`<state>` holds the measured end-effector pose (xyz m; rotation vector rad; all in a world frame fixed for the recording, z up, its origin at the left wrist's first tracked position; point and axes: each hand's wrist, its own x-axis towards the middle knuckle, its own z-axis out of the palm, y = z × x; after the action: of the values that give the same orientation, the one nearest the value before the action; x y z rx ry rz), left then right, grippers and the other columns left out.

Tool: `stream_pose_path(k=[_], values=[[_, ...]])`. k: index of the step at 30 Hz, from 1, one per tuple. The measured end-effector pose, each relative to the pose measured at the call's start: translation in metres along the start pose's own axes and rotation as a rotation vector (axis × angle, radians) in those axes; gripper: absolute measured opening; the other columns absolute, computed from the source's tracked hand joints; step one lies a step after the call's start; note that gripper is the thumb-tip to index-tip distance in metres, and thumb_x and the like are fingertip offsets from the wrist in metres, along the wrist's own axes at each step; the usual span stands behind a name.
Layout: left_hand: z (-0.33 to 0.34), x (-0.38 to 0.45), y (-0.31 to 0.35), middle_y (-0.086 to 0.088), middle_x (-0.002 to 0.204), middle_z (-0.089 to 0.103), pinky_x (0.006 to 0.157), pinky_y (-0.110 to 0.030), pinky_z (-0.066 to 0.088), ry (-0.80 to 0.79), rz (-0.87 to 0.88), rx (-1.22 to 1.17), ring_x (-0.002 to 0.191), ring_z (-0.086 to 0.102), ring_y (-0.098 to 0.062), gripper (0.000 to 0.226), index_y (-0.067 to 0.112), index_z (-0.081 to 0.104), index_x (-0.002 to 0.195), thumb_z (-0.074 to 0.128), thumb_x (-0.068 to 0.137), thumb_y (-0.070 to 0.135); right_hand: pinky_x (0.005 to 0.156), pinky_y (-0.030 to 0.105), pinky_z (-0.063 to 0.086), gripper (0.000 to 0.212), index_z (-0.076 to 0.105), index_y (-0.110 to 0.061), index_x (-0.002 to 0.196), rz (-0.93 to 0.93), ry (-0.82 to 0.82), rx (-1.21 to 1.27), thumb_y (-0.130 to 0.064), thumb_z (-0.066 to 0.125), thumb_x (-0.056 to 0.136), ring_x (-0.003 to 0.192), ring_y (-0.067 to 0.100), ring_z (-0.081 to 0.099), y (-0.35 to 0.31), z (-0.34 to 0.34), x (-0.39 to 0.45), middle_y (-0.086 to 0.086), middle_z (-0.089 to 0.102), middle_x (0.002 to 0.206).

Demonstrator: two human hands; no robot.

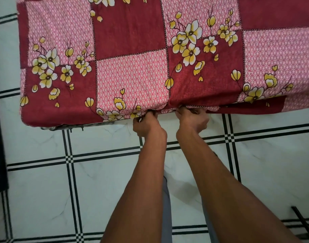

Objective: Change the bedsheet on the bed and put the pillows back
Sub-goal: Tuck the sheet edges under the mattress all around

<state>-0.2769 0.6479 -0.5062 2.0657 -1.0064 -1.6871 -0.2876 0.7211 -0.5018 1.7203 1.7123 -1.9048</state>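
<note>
The sheet (132,50), red and pink checks with yellow flowers, is lying spread over the bed, its near edge hanging down the side above the tiled floor (45,190). The left hand (146,125) and right hand (192,120) are each gripping that bunched edge, close together.

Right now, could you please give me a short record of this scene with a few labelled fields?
Bedsheet: red and pink patchwork with yellow flowers, spread over the bed
Left hand: at the near edge of the sheet, fingers curled into the cloth
Right hand: beside it, same grip on the edge
Floor: white tiles with dark lines
Pillows: none in view
</note>
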Motion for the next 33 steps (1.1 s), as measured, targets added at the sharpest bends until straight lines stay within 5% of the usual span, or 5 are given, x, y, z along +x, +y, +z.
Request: stream_pose_path(k=[8,16,21,28,33], values=[[0.008,0.001,0.017,-0.009,0.123,0.070,0.047,-0.016,0.055,-0.199,-0.328,-0.175,0.089,0.068,-0.016,0.026,0.003,0.067,0.123,0.060,0.098,0.004,0.076,0.025,0.057,0.027,0.062,-0.005,0.121,0.478,-0.184,0.381,0.003,0.046,0.101,0.093,0.018,0.067,-0.017,0.018,0.008,0.008,0.065,0.130],[-0.020,0.010,0.014,-0.019,0.120,0.069,0.111,-0.046,0.046,-0.467,-0.402,-0.389,0.123,0.061,-0.033,0.036,0.003,0.056,0.138,0.039,0.108,0.016,0.062,0.030,0.063,0.021,0.067,0.002,0.109,0.458,-0.362,0.062,-0.016,0.067,0.098,0.079,0.022,0.075,-0.012,-0.006,0.010,0.017,0.078,0.101],[-0.040,0.011,0.012,-0.014,0.124,0.070,0.085,-0.038,0.061,-0.505,-0.281,-0.210,0.111,0.069,-0.026,0.037,0.008,0.059,0.138,0.047,0.107,0.024,0.048,0.023,0.052,0.023,0.066,-0.005,0.093,0.307,-0.316,-0.136,-0.027,0.067,0.099,0.052,0.014,0.065,-0.016,-0.034,0.026,0.012,0.074,0.079],[-0.017,-0.028,-0.028,-0.013,0.107,0.071,0.081,-0.030,0.061,-0.443,-0.345,-0.236,0.092,0.070,-0.023,0.023,0.005,0.065,0.114,0.053,0.105,0.023,0.091,0.041,0.061,0.042,0.057,-0.007,0.134,0.324,-0.569,0.095,-0.001,0.069,0.094,0.117,0.029,0.067,-0.038,-0.089,0.068,0.014,0.068,0.124],[-0.006,-0.066,-0.068,-0.006,0.095,0.074,0.074,-0.024,0.058,-0.535,-0.204,0.014,0.083,0.070,-0.013,0.025,0.008,0.071,0.109,0.072,0.095,0.028,0.079,0.033,0.062,0.063,0.061,-0.018,0.131,0.314,-0.593,-0.035,-0.039,0.088,0.078,0.110,0.020,0.072,-0.069,-0.110,0.091,0.005,0.073,0.122]])
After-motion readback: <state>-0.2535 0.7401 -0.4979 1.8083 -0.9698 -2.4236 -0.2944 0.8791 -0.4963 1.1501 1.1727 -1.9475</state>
